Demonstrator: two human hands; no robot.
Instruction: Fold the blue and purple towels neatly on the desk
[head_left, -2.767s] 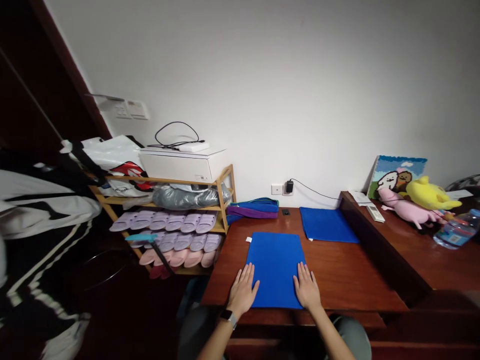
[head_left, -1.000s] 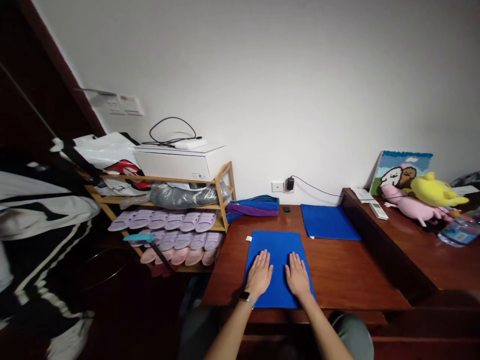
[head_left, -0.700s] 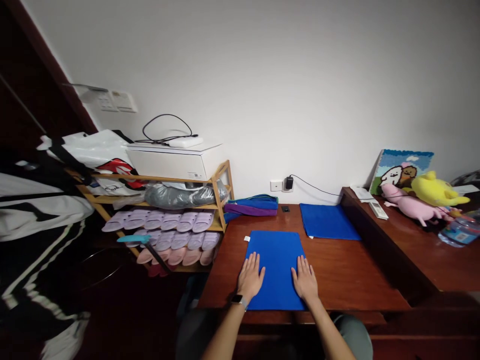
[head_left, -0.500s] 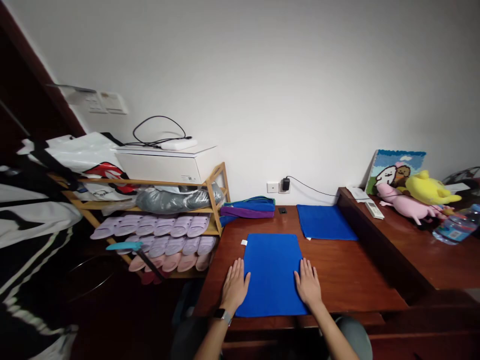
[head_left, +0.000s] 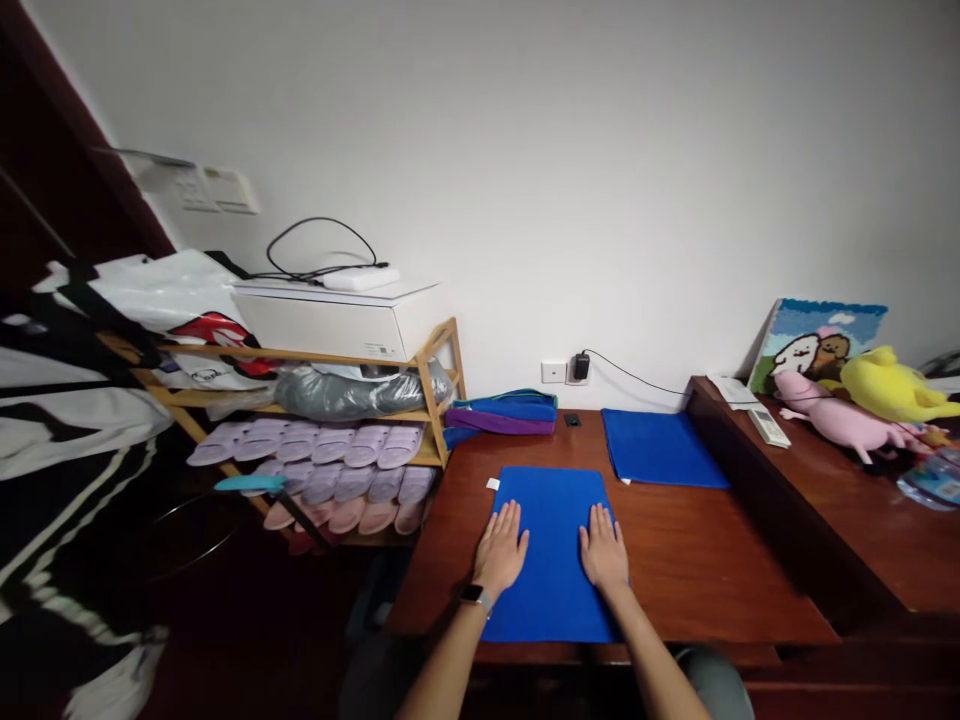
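Observation:
A blue cloth (head_left: 555, 560) lies flat on the brown wooden desk (head_left: 697, 560), a small white tag sticking out at its upper left corner. My left hand (head_left: 501, 550), with a watch on the wrist, rests palm down on the cloth's left side. On the right side of the cloth lies my right hand (head_left: 604, 548), also flat with fingers stretched out. Neither hand holds anything. Behind and to the right is a second blue cloth (head_left: 664, 448), folded flat, with a white tag at its near edge.
A blue and purple pouch (head_left: 510, 412) sits at the desk's back left. To the left stands a wooden rack (head_left: 441, 400) with slippers and a white box (head_left: 337, 318). A raised ledge at right bears a remote control (head_left: 770, 428), plush toys (head_left: 840, 415) and a bottle (head_left: 934, 478).
Both hands have moved inward from the cloth's side edges onto its surface, and slightly away from me. The view has shifted a little.

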